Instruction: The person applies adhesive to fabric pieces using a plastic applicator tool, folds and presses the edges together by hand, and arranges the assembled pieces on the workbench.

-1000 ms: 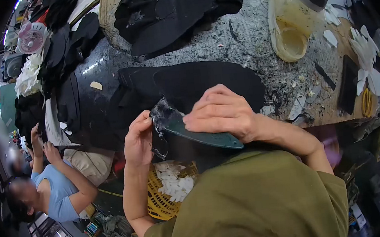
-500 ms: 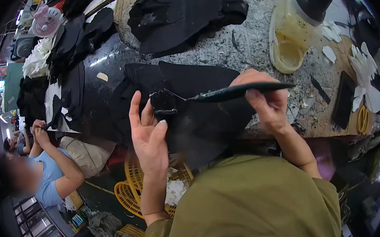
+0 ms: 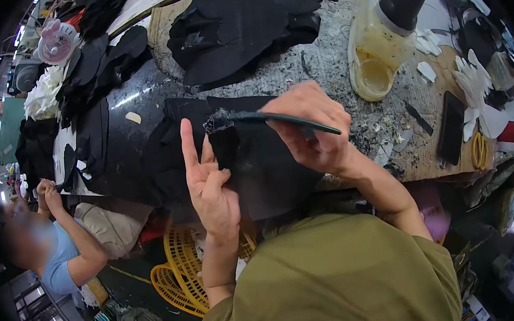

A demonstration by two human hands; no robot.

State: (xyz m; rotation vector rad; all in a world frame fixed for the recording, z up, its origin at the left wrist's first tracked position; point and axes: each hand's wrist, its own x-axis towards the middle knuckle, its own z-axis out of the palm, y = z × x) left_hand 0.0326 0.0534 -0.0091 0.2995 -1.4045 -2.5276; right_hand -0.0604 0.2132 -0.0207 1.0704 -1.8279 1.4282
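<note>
My left hand (image 3: 213, 195) holds a small black fabric piece (image 3: 227, 149) between thumb and fingers, its index finger stretched upward. My right hand (image 3: 314, 125) is closed around the dark green handle of a glue brush (image 3: 247, 117). The brush's whitish, sticky-looking tip touches or overlaps the piece's upper edge; exact contact is hard to make out. Beneath both hands lie larger black fabric panels (image 3: 282, 170) on the table. To the right of the right hand stands a translucent bottle (image 3: 376, 58) with a black cone cap and yellowish liquid inside.
More black cut panels (image 3: 240, 33) are piled at the back. A phone (image 3: 451, 128), white gloves (image 3: 469, 87) and yellow bands (image 3: 480, 152) lie at the right. Yellow baskets (image 3: 178, 277) stand below the table edge. A person in a light blue shirt (image 3: 63, 251) sits at the left.
My right hand has moved left and tilted the brush, bringing its tip onto the small piece's top edge. Whitish lines seen on the piece earlier no longer show. The whole view has shifted slightly.
</note>
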